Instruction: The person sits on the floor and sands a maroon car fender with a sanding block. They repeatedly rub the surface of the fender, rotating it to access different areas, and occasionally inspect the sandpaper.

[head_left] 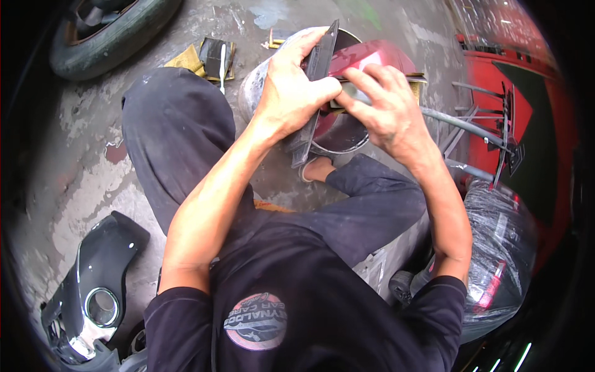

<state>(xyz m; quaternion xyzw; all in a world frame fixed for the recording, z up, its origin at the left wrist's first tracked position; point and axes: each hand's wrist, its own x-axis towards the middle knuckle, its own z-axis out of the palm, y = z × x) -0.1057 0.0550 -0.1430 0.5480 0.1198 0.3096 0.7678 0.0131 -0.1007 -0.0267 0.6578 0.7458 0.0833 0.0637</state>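
My left hand (291, 99) grips a long, dark strip-shaped part (304, 149) that lies slanting across the mouth of a scuffed round metal container (253, 87). My right hand (387, 108) has its fingers bent at the right side of that part, close to my left thumb; what they hold, if anything, is hidden. Beneath and beyond the fingers is a glossy red curved piece (372, 53) over the container, with a yellowish sheet edge (415, 90) sticking out beside my right hand.
A tyre (118, 46) lies at upper left, near yellow sheets (183, 60) and a dark pad (214, 56). A black panel with a ring (111, 254) lies at lower left. A metal stand (471, 124), red-and-dark surface (483, 80) and plastic-wrapped item (496, 235) are at right.
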